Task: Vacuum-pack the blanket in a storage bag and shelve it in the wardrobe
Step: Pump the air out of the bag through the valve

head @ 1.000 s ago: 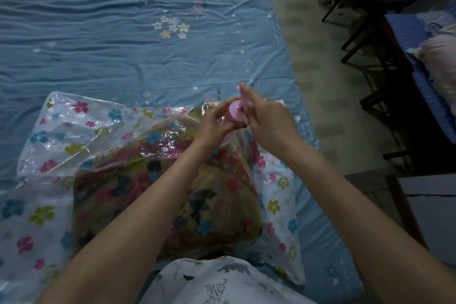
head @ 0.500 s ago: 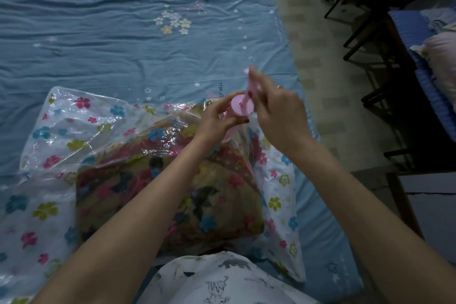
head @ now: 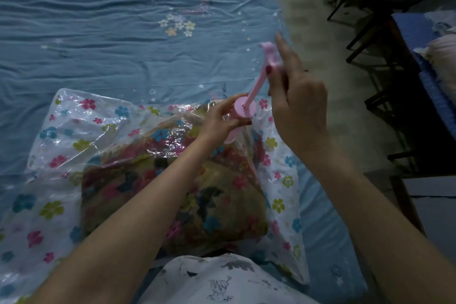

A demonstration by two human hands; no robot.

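Two hands work a pump over the blue bedsheet point(head: 98, 44). Clear flower-printed storage bag point(head: 74, 131) lies there, patterned blanket point(head: 172, 192) inside. Left hand point(head: 219, 121) grips the pink pump barrel point(head: 243, 112), steadying it; right hand point(head: 296, 106) pinches the raised plunger handle point(head: 267, 57), drawing air.

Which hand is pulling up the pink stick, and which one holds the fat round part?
The right hand pinches the pump handle, raised high with the rod pulled out. The left hand grips the pump's round barrel, low on the storage bag.
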